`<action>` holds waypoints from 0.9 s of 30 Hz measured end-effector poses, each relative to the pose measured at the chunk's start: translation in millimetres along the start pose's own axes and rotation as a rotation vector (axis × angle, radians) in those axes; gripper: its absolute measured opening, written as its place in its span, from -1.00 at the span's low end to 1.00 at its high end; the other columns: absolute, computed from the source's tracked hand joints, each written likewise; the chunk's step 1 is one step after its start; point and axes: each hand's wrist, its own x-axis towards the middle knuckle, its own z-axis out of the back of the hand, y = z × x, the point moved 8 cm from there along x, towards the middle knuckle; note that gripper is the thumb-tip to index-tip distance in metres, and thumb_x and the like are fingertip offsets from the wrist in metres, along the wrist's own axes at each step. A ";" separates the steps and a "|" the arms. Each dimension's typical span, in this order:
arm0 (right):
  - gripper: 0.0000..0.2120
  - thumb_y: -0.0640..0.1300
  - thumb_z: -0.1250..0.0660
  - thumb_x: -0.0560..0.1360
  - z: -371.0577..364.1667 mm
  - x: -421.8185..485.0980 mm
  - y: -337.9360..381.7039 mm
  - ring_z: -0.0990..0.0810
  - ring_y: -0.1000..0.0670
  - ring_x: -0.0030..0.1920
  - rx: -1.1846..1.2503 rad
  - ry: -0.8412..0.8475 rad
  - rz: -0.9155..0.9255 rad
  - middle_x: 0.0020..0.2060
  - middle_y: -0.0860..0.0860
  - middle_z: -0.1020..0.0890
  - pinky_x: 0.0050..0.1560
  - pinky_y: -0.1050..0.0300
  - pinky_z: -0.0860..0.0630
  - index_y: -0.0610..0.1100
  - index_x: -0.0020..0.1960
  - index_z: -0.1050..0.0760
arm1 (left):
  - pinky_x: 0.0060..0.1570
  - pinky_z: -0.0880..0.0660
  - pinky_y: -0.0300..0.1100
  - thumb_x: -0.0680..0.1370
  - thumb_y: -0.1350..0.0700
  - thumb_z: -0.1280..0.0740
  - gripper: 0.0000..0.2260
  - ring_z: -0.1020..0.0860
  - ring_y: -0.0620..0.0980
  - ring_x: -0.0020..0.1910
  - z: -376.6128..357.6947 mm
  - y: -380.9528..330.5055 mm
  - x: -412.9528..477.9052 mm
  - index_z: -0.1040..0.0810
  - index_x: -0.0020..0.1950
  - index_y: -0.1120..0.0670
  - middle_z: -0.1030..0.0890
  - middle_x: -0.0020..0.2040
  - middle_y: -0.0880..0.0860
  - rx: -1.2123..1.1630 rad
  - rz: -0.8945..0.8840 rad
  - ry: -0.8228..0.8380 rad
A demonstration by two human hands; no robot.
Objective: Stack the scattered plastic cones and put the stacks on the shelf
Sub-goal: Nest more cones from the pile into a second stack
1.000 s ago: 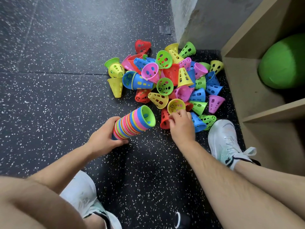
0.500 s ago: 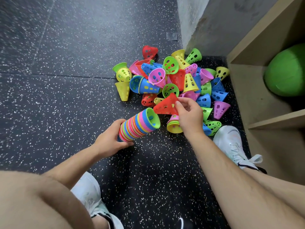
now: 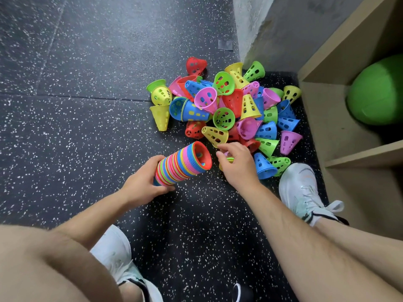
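My left hand (image 3: 141, 184) grips the narrow end of a long stack of nested cones (image 3: 183, 164), held tilted above the floor; a red cone is outermost at its open end. Just right of that opening, my right hand (image 3: 237, 164) has its fingers curled over a small nested pair of yellow and pink cones (image 3: 229, 158), mostly hidden under the hand. Beyond both hands, a pile of loose perforated cones (image 3: 224, 118) in red, yellow, green, blue and pink lies on the dark speckled floor. A wooden shelf (image 3: 349, 166) stands at the right.
A green ball (image 3: 377, 90) sits in the shelf's compartment. My white shoes rest on the floor, one (image 3: 298, 188) beside the pile and shelf, the other (image 3: 113, 253) near my left knee. A grey wall corner (image 3: 272, 25) rises behind the pile.
The red cone my right hand lifted from the pile now sits on the stack's open end. My right hand has let go of it and dropped onto the yellow and pink pair.
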 end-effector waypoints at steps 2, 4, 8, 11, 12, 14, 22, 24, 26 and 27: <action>-0.76 -0.07 -0.35 0.57 2.3 -5.1 -17.0 -0.40 0.07 0.20 -0.122 -0.033 -0.020 0.13 0.11 -0.58 0.26 0.14 -0.37 -0.02 0.21 -0.62 | 0.17 -0.49 -0.04 0.39 -0.10 -0.61 -0.31 -0.56 -0.15 0.13 0.4 0.4 0.1 -0.30 0.39 -0.23 -0.54 0.17 -0.25 -0.007 0.002 -0.004; -0.75 -0.06 -0.37 0.54 2.1 -9.8 -29.6 -0.37 0.06 0.21 -0.188 -0.038 -0.042 0.16 0.11 -0.56 0.27 0.09 -0.38 -0.01 0.22 -0.62 | 0.19 -0.50 0.00 0.39 -0.10 -0.62 -0.31 -0.56 -0.15 0.13 0.7 0.8 0.1 -0.30 0.38 -0.23 -0.54 0.17 -0.24 -0.011 0.001 -0.009; -0.69 -0.03 -0.38 0.53 -1.5 -13.5 -38.4 -0.38 0.01 0.26 -0.244 0.006 -0.077 0.21 0.11 -0.54 0.30 0.04 -0.38 -0.01 0.27 -0.57 | 0.22 -0.50 0.04 0.39 -0.10 -0.62 -0.31 -0.57 -0.14 0.13 0.0 2.2 -0.1 -0.30 0.38 -0.25 -0.55 0.17 -0.25 -0.013 0.004 -0.009; -0.66 -0.11 -0.35 0.55 -0.7 -11.0 -42.7 -0.36 -0.02 0.27 -0.273 0.005 -0.110 0.22 0.07 -0.54 0.33 -0.02 -0.38 -0.04 0.32 -0.55 | 0.23 -0.50 0.06 0.39 -0.11 -0.62 -0.30 -0.57 -0.13 0.14 -0.6 1.9 0.1 -0.30 0.39 -0.24 -0.54 0.18 -0.24 -0.004 0.001 -0.003; -0.66 -0.14 -0.33 0.56 0.7 -9.6 -44.2 -0.36 -0.03 0.26 -0.274 -0.004 -0.119 0.22 0.05 -0.54 0.33 -0.03 -0.38 -0.06 0.32 -0.55 | 0.23 -0.50 0.06 0.39 -0.11 -0.62 -0.30 -0.57 -0.13 0.14 -0.7 2.0 0.2 -0.29 0.39 -0.24 -0.54 0.18 -0.25 -0.002 0.003 -0.001; -0.67 -0.20 -0.30 0.57 3.7 -7.0 -48.0 -0.37 -0.05 0.22 -0.267 -0.018 -0.137 0.19 0.01 -0.54 0.31 -0.01 -0.38 -0.10 0.32 -0.56 | 0.22 -0.51 0.07 0.38 -0.11 -0.62 -0.30 -0.57 -0.13 0.14 -0.9 2.1 0.4 -0.29 0.39 -0.25 -0.54 0.18 -0.25 -0.001 0.005 0.002; -0.80 -0.13 -0.30 0.60 19.7 -0.1 -49.6 -0.50 -0.04 0.08 -0.224 -0.116 -0.076 0.02 0.04 -0.60 0.08 0.04 -0.47 -0.08 0.16 -0.63 | 0.23 -0.50 0.04 0.39 -0.09 -0.62 -0.31 -0.57 -0.12 0.14 0.5 2.1 -0.4 -0.30 0.39 -0.24 -0.55 0.17 -0.23 -0.007 0.021 -0.016; -0.82 -0.16 -0.32 0.58 26.4 4.0 -41.7 -0.55 0.02 0.00 -0.107 -0.152 -0.073 -0.01 0.06 -0.60 0.06 0.09 -0.50 -0.09 0.14 -0.64 | 0.23 -0.50 0.04 0.39 -0.09 -0.61 -0.32 -0.57 -0.14 0.13 0.9 1.8 -0.5 -0.31 0.38 -0.26 -0.56 0.16 -0.24 -0.018 0.027 -0.017; -0.84 -0.17 -0.36 0.56 32.9 9.6 -33.3 -0.57 0.09 -0.08 0.021 -0.177 -0.103 -0.05 0.08 -0.61 0.03 0.16 -0.54 -0.07 0.12 -0.64 | 0.23 -0.50 0.05 0.39 -0.10 -0.61 -0.33 -0.57 -0.14 0.13 1.1 1.6 -0.3 -0.31 0.36 -0.27 -0.56 0.15 -0.23 -0.030 0.030 -0.015; -0.84 -0.16 -0.38 0.55 35.5 12.7 -29.6 -0.58 0.14 -0.10 0.088 -0.186 -0.128 -0.07 0.09 -0.63 0.01 0.20 -0.55 -0.05 0.12 -0.64 | 0.24 -0.50 0.05 0.39 -0.10 -0.61 -0.34 -0.57 -0.14 0.13 1.3 1.8 0.1 -0.31 0.35 -0.28 -0.57 0.15 -0.24 -0.039 0.030 -0.014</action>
